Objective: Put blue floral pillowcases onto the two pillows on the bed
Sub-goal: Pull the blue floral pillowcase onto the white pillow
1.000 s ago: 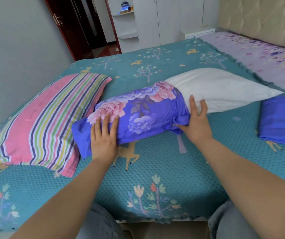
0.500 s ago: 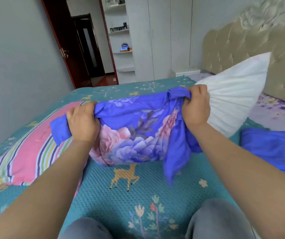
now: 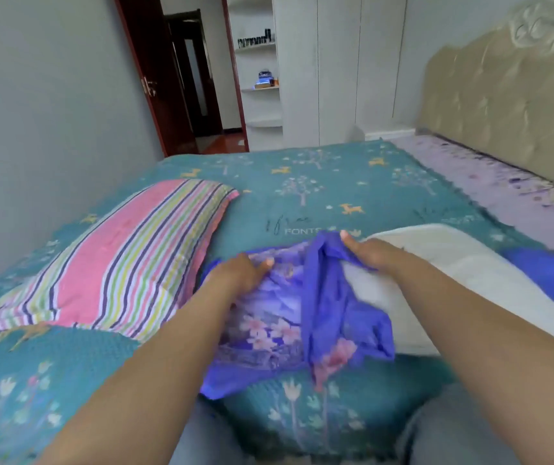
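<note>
A white pillow [image 3: 436,263] lies on the teal bedspread [image 3: 319,196] with one end inside a blue floral pillowcase [image 3: 285,323]. My left hand [image 3: 242,270] grips the bunched pillowcase over the covered end. My right hand [image 3: 369,253] pinches the pillowcase's open edge beside the bare pillow. A pink striped pillow [image 3: 118,263] lies to the left, uncovered by blue. A second blue pillowcase [image 3: 553,273] lies folded at the right edge. The frame is motion-blurred.
A padded beige headboard [image 3: 503,95] stands at the right above a lilac sheet [image 3: 520,182]. White wardrobes and shelves [image 3: 319,62] and a dark open door [image 3: 168,78] are beyond the bed. My knees are against the bed's near edge.
The pillow, lifted half a second ago, is back down on the bed. Both hands have come down with it, still holding the pillowcase.
</note>
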Tool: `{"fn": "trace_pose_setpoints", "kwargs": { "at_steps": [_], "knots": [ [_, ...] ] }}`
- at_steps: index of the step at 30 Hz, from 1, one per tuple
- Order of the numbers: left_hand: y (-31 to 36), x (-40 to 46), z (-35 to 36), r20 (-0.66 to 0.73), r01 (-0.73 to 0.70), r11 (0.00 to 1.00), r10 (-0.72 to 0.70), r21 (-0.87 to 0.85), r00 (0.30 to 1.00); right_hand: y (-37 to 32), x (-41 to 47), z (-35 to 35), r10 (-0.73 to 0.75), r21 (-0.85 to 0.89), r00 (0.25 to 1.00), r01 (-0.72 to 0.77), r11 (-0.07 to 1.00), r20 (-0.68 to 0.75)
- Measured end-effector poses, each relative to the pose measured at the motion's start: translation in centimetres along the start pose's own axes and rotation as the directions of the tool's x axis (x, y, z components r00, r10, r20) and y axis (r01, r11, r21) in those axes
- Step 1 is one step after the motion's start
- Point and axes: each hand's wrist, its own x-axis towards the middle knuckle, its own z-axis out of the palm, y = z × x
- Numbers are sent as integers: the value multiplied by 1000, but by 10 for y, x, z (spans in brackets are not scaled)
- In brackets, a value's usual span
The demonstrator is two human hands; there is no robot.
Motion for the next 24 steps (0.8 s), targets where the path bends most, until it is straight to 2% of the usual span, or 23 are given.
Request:
{"fn": "trace_pose_setpoints", "kwargs": {
  "at_steps": [4, 7, 9, 11, 12, 14, 16, 17, 20, 24],
  "knots": [
    [5, -5, 19, -64, 0, 999, 4, 52, 998, 16, 6, 25, 19, -47, 996, -24, 999, -91],
    [10, 0, 12, -3, 5, 987, -5, 160, 1000, 21, 11, 37, -77, -67, 994, 71, 995, -84],
    [13, 1, 11, 10, 4, 975, -7, 220, 1000, 26, 5, 46, -119, -141, 990, 108, 984, -72],
    [15, 0, 8, 28, -9, 995, 7, 102, 1000, 30, -2, 53, -152, -193, 986, 137, 972, -66],
    [17, -2, 6, 23, -27, 999, 28, -45, 999, 30, -6, 56, -188, -184, 980, 174, 967, -61],
    [31, -7, -1, -75, -83, 943, 62, -322, 995, 22, -14, 66, -308, -142, 951, 302, 943, -22],
    [61, -14, -5, -129, -189, 878, 147, -439, 981, 10, -20, 82, -388, -174, 920, 391, 904, 55],
    [78, -19, -3, -107, -240, 855, 216, -460, 971, 6, -21, 92, -398, -180, 914, 406, 896, 80],
    [110, -24, 15, 37, -317, 864, 359, -392, 933, 13, -16, 110, -413, -67, 904, 421, 904, 107],
    [98, -16, 31, 36, -287, 919, 308, -272, 951, 23, -10, 114, -312, 259, 949, 311, 915, -36]
  ]
}}
